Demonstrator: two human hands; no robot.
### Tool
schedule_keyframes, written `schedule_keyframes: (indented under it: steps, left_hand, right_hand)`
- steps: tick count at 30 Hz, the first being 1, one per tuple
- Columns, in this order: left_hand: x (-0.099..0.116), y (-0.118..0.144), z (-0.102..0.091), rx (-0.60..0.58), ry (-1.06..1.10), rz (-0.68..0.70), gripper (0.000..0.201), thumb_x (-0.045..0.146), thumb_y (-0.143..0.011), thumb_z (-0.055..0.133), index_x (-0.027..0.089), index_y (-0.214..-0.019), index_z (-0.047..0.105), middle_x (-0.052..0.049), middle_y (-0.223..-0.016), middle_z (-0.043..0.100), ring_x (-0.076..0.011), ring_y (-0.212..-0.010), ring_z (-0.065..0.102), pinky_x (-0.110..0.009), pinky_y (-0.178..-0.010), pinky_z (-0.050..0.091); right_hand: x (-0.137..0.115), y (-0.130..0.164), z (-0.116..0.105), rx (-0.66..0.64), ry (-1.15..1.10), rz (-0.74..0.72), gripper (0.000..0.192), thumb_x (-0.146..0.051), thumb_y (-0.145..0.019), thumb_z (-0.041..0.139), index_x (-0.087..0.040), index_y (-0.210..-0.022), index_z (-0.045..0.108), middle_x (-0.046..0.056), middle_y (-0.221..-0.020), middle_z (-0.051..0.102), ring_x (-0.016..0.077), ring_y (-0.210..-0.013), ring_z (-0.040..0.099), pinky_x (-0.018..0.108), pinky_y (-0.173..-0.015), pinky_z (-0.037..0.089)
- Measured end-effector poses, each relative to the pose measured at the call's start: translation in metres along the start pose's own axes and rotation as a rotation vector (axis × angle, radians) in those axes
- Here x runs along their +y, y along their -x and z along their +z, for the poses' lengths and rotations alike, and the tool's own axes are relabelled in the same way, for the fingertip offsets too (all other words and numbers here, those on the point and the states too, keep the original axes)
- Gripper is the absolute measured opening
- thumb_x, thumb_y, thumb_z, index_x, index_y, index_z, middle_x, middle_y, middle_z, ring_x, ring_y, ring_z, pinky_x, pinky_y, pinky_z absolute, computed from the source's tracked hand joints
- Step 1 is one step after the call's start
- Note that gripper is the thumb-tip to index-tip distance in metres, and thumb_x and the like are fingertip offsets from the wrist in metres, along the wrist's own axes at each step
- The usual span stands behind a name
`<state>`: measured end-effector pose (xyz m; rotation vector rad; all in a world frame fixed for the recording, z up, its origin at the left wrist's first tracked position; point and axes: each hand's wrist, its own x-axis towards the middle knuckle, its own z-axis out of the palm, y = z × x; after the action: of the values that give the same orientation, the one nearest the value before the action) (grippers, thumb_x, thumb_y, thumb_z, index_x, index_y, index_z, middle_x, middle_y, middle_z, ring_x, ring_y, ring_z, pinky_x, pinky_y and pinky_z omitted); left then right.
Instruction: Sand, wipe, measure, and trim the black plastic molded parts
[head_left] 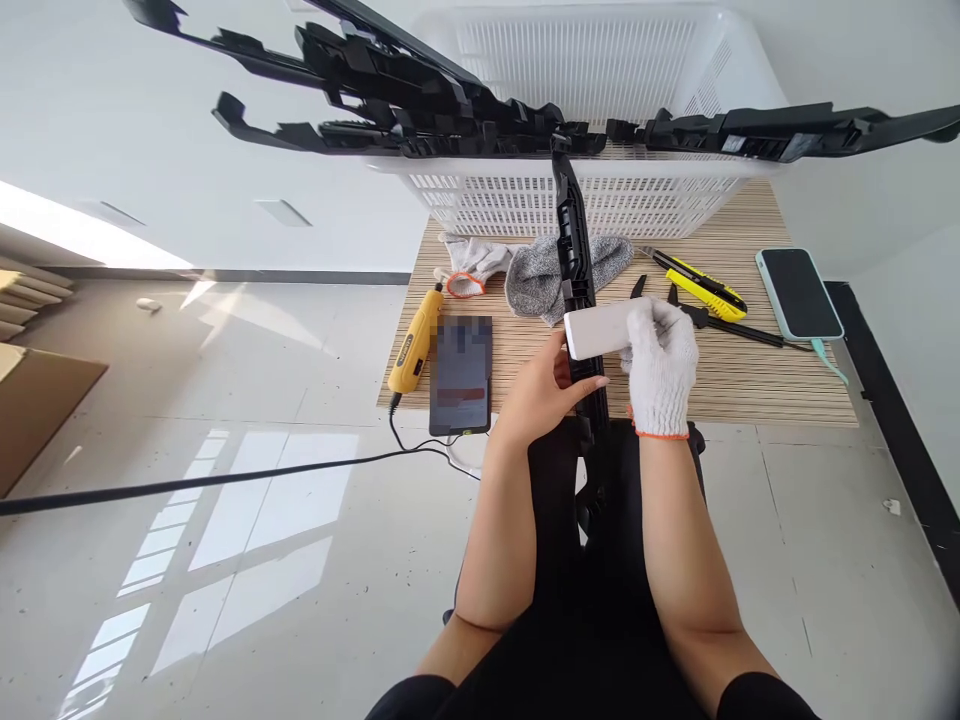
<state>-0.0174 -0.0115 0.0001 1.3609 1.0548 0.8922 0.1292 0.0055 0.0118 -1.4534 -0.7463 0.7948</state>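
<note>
My bare left hand (534, 392) wraps around a long, narrow black plastic part (574, 235), with the thumb across its front. The part runs from the white basket's edge over the table down toward my lap. My right hand (661, 360), in a white knit glove with an orange cuff edge, pinches a flat whitish rectangular block (598, 331). That block lies across the black part just above my left thumb; whether it presses on the part is unclear. Some of my left fingers are hidden behind the part and block.
Several similar black parts (420, 90) lie across the white basket (487, 200). On the wooden table (795, 385) are a yellow corded power tool (415, 345), a dark tablet (460, 375), gloves (480, 262), a grey cloth (534, 278), a utility knife (697, 283) and a phone (800, 293).
</note>
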Motion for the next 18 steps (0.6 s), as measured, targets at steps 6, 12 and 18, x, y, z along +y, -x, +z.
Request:
schedule_keyframes:
  steps: [6, 12, 18]
  left_hand:
    - [0.0, -0.001, 0.001, 0.061, -0.025, -0.03, 0.062, 0.039, -0.081, 0.078, 0.023, -0.135, 0.052, -0.009, -0.123, 0.071, -0.0241, -0.099, 0.072, -0.035, -0.08, 0.061]
    - [0.007, 0.002, 0.013, 0.122, -0.166, 0.05, 0.046, 0.038, -0.088, 0.069, 0.021, -0.129, 0.057, -0.01, -0.126, 0.067, -0.0241, -0.109, 0.067, -0.036, -0.091, 0.056]
    - [0.034, 0.04, -0.019, 0.529, -0.672, 0.039, 0.055, 0.045, -0.093, 0.06, 0.022, -0.141, 0.048, -0.013, -0.143, 0.054, -0.0294, -0.139, 0.043, -0.048, -0.118, 0.034]
  right_hand:
    - [0.013, -0.009, -0.005, -0.233, 0.078, -0.071, 0.057, -0.046, -0.073, 0.077, -0.023, -0.122, 0.061, 0.005, -0.104, 0.068, 0.0151, -0.082, 0.064, 0.027, -0.065, 0.054]
    - [0.012, -0.017, -0.001, -0.223, 0.1, -0.093, 0.053, -0.04, -0.071, 0.078, -0.019, -0.117, 0.064, 0.007, -0.108, 0.069, 0.0191, -0.094, 0.065, 0.036, -0.081, 0.056]
    - [0.013, -0.016, -0.004, -0.267, 0.088, -0.079, 0.055, -0.041, -0.073, 0.076, -0.018, -0.122, 0.063, 0.007, -0.105, 0.069, 0.018, -0.089, 0.065, 0.036, -0.079, 0.056]
